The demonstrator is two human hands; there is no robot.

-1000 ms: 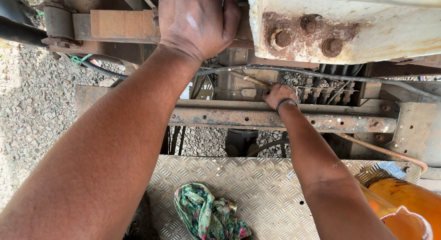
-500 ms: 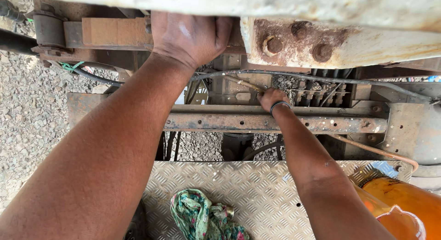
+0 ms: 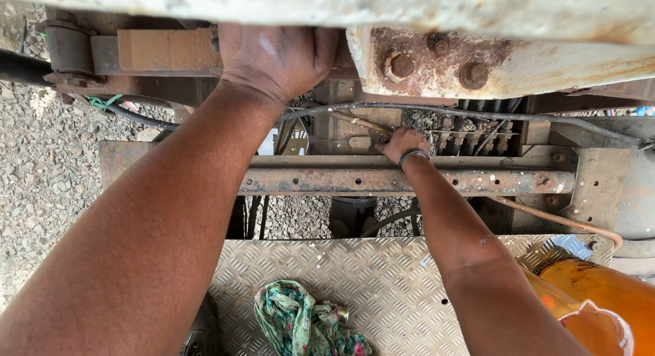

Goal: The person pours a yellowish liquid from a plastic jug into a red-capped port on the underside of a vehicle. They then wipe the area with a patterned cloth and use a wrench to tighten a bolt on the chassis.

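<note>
My left hand (image 3: 276, 59) rests high up on the rusty frame, fingers curled over the edge next to a brown block (image 3: 167, 50). My right hand (image 3: 401, 143) reaches down past a rusty cross beam (image 3: 327, 181) and grips a thin rod-like tool (image 3: 356, 120) that points up and left under a black cable (image 3: 477, 112). A dark band circles the right wrist. What the tool's tip touches is hidden behind the cable and frame.
A pale rusted plate with two large bolts (image 3: 437, 64) sits top right. Below lies a chequered metal step (image 3: 382, 288) with a green patterned cloth (image 3: 303, 322). An orange container (image 3: 600, 294) stands at bottom right. Gravel (image 3: 41, 172) covers the ground at left.
The view has shifted so the frame and both hands sit lower in the picture. My left hand stays on the frame; my right hand stays by the tool near the cross beam.
</note>
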